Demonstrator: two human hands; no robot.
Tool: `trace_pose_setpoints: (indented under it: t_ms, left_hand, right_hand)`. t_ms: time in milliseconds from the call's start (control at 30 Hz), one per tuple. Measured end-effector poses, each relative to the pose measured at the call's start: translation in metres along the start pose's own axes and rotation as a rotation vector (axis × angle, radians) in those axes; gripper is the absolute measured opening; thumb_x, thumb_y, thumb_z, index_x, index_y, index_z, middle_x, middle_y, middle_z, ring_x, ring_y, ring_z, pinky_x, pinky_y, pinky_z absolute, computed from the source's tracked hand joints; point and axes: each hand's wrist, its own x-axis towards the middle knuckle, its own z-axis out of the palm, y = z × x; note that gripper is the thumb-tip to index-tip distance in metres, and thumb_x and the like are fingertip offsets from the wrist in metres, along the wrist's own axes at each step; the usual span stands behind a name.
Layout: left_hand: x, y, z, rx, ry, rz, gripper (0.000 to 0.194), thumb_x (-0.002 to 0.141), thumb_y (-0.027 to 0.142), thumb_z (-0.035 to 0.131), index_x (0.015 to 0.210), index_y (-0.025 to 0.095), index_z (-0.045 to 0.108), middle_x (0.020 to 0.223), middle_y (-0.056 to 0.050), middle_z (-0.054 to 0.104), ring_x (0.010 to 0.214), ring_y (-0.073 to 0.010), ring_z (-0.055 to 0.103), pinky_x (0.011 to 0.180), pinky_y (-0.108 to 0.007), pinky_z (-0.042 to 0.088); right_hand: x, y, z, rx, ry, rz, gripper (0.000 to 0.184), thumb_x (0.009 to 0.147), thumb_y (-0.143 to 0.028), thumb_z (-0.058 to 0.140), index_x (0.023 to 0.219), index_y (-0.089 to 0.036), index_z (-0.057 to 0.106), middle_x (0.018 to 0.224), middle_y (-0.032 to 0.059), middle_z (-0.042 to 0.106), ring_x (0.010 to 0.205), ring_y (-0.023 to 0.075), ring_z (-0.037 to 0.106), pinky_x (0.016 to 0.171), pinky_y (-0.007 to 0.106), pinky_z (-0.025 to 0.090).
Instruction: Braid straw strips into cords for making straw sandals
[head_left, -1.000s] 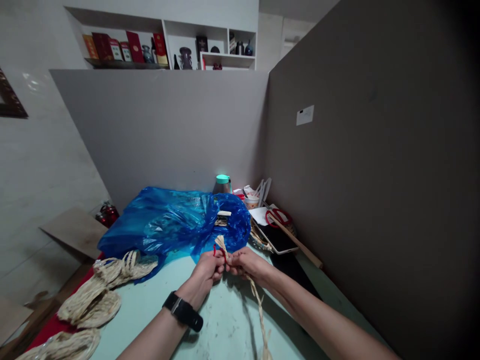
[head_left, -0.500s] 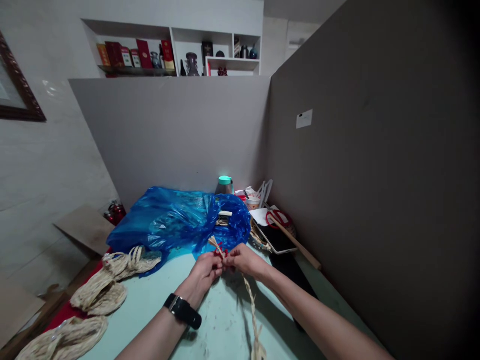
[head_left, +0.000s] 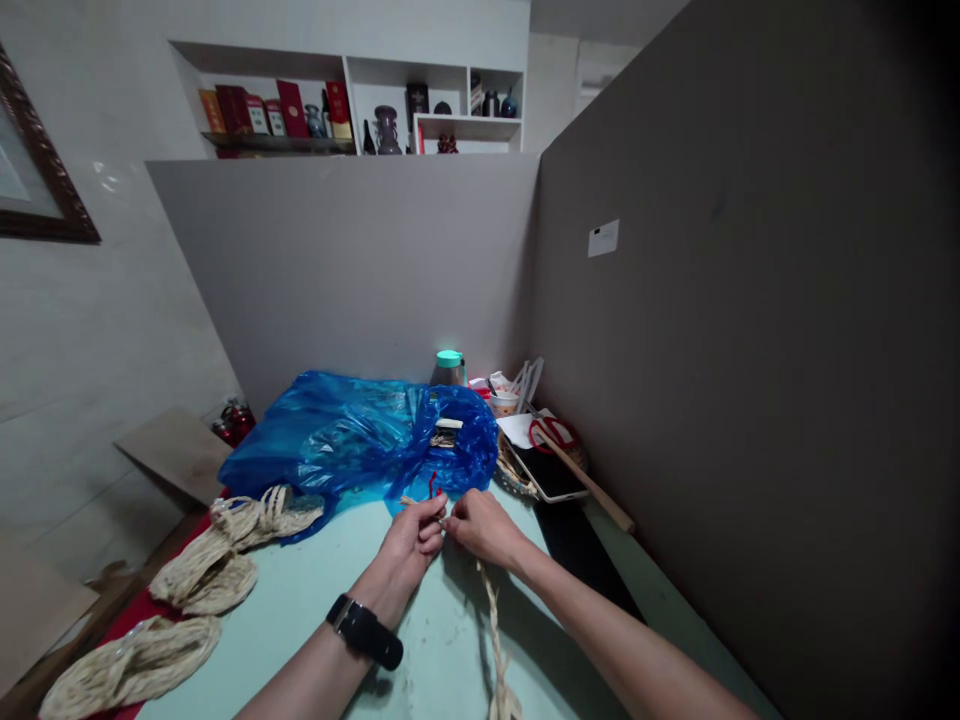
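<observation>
Over the pale green tabletop [head_left: 420, 640], my left hand [head_left: 411, 540] pinches the end of a braided straw cord [head_left: 493, 625]; a pale tip and a bit of red string [head_left: 433, 484] stick out above its fingers. Right beside it, my right hand [head_left: 482, 527] has its fingers closed on the same cord, near the left fingertips. From under the right hand the braid runs down toward the bottom edge, where a wider pale piece shows. The exact grip point is hidden by the fingers.
Bundles of coiled straw braid [head_left: 202, 580] lie along the left edge. A blue plastic bag [head_left: 337, 430] spreads across the back. To the right are a tablet [head_left: 555, 475], a wooden stick [head_left: 592, 490] and red-handled scissors [head_left: 553, 434]. Behind stands a green-lidded jug [head_left: 449, 368].
The straw tip above my left hand now leans left and shows less. The red string stands up higher. My left hand has turned slightly, and both hands stay close together.
</observation>
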Motion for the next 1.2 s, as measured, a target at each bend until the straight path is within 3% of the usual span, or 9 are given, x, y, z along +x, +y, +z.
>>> trace_pose_setpoints:
  t_ms: [133, 267, 700, 833, 967, 1200]
  left_hand:
    - [0.000, -0.001, -0.002, 0.080, -0.002, -0.025, 0.021, 0.091, 0.028, 0.057, 0.106, 0.014, 0.059, 0.096, -0.004, 0.064, 0.073, -0.0136, 0.062, 0.062, -0.028, 0.055]
    - [-0.002, 0.001, -0.006, 0.170, 0.013, -0.038, 0.019, 0.090, 0.027, 0.058, 0.104, 0.013, 0.060, 0.094, -0.003, 0.064, 0.071, -0.0128, 0.062, 0.060, -0.027, 0.054]
    - [-0.018, 0.005, -0.002, 0.259, 0.109, 0.154, 0.007, 0.088, 0.015, 0.060, 0.094, 0.012, 0.061, 0.075, 0.002, 0.065, 0.054, -0.0078, 0.060, 0.050, -0.021, 0.052]
    - [-0.021, 0.003, -0.008, 0.336, 0.170, 0.251, 0.023, 0.075, 0.008, 0.070, 0.094, 0.012, 0.058, 0.052, 0.006, 0.062, 0.039, -0.0130, 0.060, 0.038, -0.020, 0.047]
    - [-0.026, 0.004, -0.012, 0.375, 0.195, 0.337, 0.033, 0.064, 0.009, 0.075, 0.088, 0.014, 0.053, 0.045, 0.003, 0.063, 0.038, -0.0200, 0.062, 0.035, -0.023, 0.047]
    - [-0.033, 0.006, -0.016, 0.382, 0.240, 0.440, 0.036, 0.058, 0.021, 0.075, 0.083, 0.018, 0.049, 0.056, 0.004, 0.061, 0.047, -0.0136, 0.060, 0.047, -0.023, 0.048]
  right_hand:
    - [-0.004, 0.003, 0.006, 0.015, 0.061, -0.019, 0.025, 0.081, -0.017, 0.055, 0.057, -0.016, 0.059, 0.057, 0.0008, 0.061, 0.061, 0.0147, 0.059, 0.057, 0.025, 0.038]
    - [-0.004, 0.008, 0.015, 0.051, 0.100, -0.041, 0.022, 0.079, -0.018, 0.051, 0.060, -0.016, 0.062, 0.060, 0.0035, 0.065, 0.059, 0.0144, 0.059, 0.053, 0.024, 0.032]
    - [0.002, 0.013, 0.025, 0.134, 0.100, -0.005, 0.032, 0.091, -0.033, 0.053, 0.067, -0.014, 0.060, 0.062, -0.0016, 0.061, 0.060, 0.0125, 0.058, 0.059, 0.025, 0.043]
    - [-0.003, 0.008, 0.026, 0.128, 0.131, -0.014, 0.026, 0.085, -0.022, 0.052, 0.064, -0.015, 0.064, 0.062, 0.0032, 0.065, 0.063, 0.0147, 0.059, 0.054, 0.024, 0.033]
    - [-0.007, 0.003, 0.027, 0.117, 0.173, -0.023, 0.020, 0.082, -0.020, 0.053, 0.070, -0.015, 0.067, 0.068, 0.0058, 0.068, 0.066, 0.0158, 0.057, 0.055, 0.024, 0.028]
    - [-0.009, 0.001, 0.029, 0.139, 0.209, -0.058, 0.018, 0.084, -0.019, 0.051, 0.072, -0.015, 0.065, 0.068, 0.0036, 0.066, 0.064, 0.0135, 0.053, 0.054, 0.024, 0.025]
